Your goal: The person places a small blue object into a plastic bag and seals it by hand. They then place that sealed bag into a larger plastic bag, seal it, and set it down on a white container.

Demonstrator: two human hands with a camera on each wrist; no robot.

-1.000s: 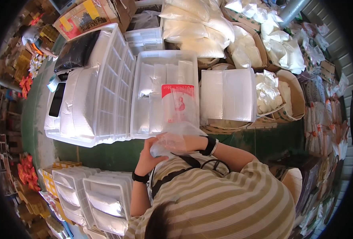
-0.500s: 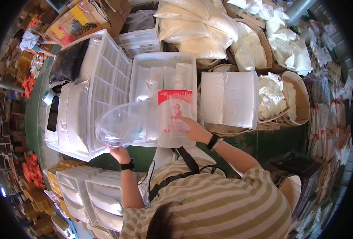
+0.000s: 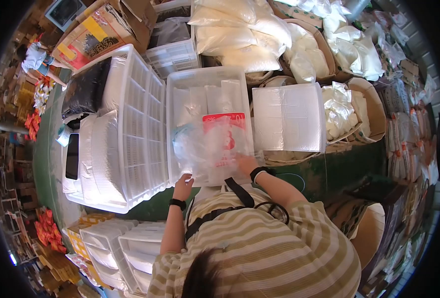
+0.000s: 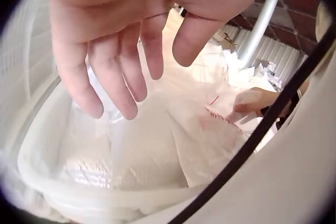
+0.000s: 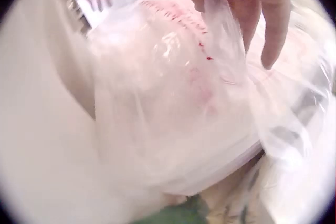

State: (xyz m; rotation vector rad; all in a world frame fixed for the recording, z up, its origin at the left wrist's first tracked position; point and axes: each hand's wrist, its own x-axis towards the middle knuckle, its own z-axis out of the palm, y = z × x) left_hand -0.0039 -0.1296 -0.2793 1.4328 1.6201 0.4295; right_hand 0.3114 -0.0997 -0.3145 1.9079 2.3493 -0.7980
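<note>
Green floor (image 3: pixel 47 171); in the background, a pale ribbed wall (image 4: pixel 286 56) and grey pole (image 4: pixel 260 30) beneath a dark ceiling (image 4: pixel 303 22).

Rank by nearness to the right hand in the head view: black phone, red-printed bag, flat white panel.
1. Red-printed bag, beside the right hand.
2. Flat white panel, right of the bag.
3. Black phone, far left.

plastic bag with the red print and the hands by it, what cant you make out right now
- Small print on the plastic bag: head view, blurred and overlaid by clear film.
- Right hand's fingertips: head view, lost in the film's haze.
- Left hand, upper part: left wrist view, cut off by the top edge.
- What the packets in the crate contain: head view, hidden by wrapping.
</note>
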